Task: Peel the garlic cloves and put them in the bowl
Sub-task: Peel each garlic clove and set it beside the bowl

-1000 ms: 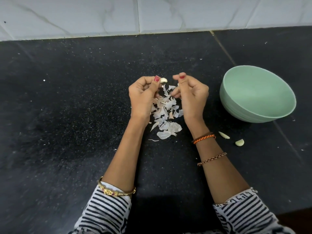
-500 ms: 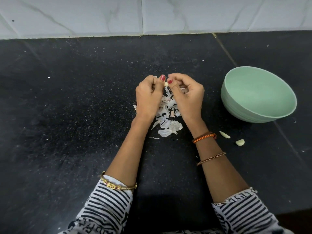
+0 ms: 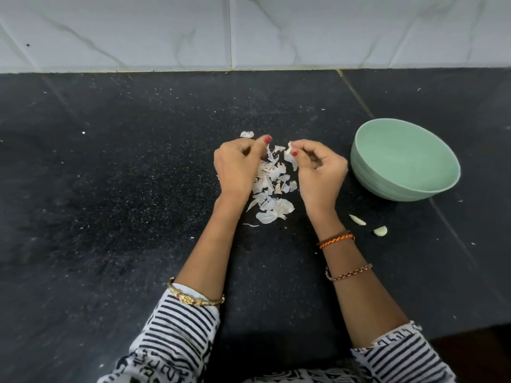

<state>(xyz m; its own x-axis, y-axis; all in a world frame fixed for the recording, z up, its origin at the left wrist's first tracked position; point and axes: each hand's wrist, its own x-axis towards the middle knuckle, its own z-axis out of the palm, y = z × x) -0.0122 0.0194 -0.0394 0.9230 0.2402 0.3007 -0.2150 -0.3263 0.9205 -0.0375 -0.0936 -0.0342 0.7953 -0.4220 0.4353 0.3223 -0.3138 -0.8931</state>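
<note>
Now that the hands have parted, right hand (image 3: 318, 172) pinches a peel (image 3: 289, 148); left hand (image 3: 237, 167) curls shut, its contents hidden.

A big black counter (image 3: 110, 203) fills most of the view. It looks like dark stone, and it has lots of tiny white specks all over it, like little stars. A thin straight line (image 3: 356, 98) runs across the counter on the right side, where two slabs meet. At the back stands a wall (image 3: 138, 31) made of big white tiles. The tiles have soft grey wavy lines on them, like marble. A thin line (image 3: 230, 31) goes up and down between two of the tiles. Where the wall meets the counter there is a pale edge. The light is soft and even. In the bottom right corner sits a dark brown patch (image 3: 475, 352).
</note>
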